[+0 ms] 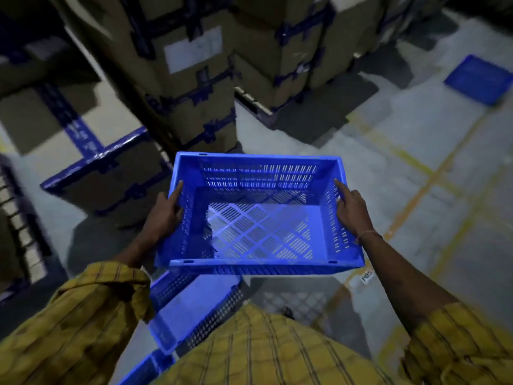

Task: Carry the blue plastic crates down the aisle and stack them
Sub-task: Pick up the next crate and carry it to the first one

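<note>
An empty blue slotted plastic crate [258, 168] is held out in front of me, above the floor, open side up. My left hand [166, 212] grips its left wall, index finger stretched along the rim and the other fingers curled under. My right hand [351, 211] grips the right wall the same way. Below the held crate, near my body, a second blue crate [191, 309] stands on the floor, with the corner of a third [147, 369] beside it. Another blue crate [478, 79] lies on the floor far right.
Tall stacks of taped cardboard boxes [188, 65] stand ahead and to the left, some on a pallet [251, 100]. More boxes [83, 151] with blue tape lie left. Grey concrete floor with yellow lines [416, 190] stretches to the right.
</note>
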A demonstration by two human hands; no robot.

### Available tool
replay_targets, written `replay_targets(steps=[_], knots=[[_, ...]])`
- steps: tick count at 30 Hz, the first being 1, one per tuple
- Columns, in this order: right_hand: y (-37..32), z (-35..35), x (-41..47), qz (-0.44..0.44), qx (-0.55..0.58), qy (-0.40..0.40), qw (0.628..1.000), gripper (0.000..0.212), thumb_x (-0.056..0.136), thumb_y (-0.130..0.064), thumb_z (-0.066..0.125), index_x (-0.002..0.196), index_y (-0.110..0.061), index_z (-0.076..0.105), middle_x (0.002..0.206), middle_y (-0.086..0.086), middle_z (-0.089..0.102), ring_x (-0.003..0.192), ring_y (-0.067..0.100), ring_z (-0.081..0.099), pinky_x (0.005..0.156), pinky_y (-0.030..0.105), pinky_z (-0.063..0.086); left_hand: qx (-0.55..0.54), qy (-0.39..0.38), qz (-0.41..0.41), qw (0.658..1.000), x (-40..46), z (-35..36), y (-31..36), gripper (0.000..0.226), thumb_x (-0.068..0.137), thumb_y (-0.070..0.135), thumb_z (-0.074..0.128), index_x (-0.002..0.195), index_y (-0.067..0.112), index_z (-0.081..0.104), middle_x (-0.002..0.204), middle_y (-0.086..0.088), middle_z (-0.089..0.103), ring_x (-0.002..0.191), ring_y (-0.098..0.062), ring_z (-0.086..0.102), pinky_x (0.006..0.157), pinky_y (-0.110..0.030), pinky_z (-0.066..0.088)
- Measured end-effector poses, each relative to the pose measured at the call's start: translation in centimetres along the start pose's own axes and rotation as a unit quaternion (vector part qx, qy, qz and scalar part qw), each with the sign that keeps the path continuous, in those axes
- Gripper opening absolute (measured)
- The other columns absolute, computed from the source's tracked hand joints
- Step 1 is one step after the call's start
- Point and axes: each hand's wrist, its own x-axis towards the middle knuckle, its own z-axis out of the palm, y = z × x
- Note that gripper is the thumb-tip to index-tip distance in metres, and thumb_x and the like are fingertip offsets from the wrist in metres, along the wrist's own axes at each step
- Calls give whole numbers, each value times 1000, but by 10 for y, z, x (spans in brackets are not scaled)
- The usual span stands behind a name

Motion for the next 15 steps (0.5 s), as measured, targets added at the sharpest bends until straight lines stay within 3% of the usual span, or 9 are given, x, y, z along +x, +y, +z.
replay_targets(steps=[4, 7, 10, 15], knots=[[62, -49, 14, 34, 10, 30, 999, 56, 101, -12, 47, 154, -25, 34, 100, 23, 54, 89, 43, 56, 81, 41, 44, 6, -15, 65, 998, 62, 31, 69, 77, 92, 3, 59, 158, 19, 23, 103, -28, 46, 82, -42, 55, 81, -47, 47], [105, -81, 27, 58, 29, 53, 997, 56, 100, -12, 49, 153, -25, 36, 99, 21, 54, 89, 43, 58, 80, 40, 45, -7, -34, 95, 995, 108, 52, 122, 75, 91, 4, 58, 157, 15, 26, 101, -24, 44, 75, -29, 49, 77, -43, 47], [140, -110, 40, 82, 36, 83, 992, 55, 100, -12, 51, 152, -23, 38, 104, 23, 55, 91, 45, 58, 83, 44, 47, 0, -47, 151, 987, 151, 71, 171, 71, 87, 15, 49, 156, 11, 30, 90, -24, 45, 73, -35, 52, 75, -42, 46], [190, -146, 75, 129, 35, 121, 984, 54, 99, -9, 51, 151, -21, 41, 108, 27, 56, 97, 47, 58, 86, 44, 46, 5, -39, 198, 979, 223, 98, 259, 63, 94, 9, 52, 154, 9, 33, 91, -26, 47, 84, -39, 53, 79, -38, 39]])
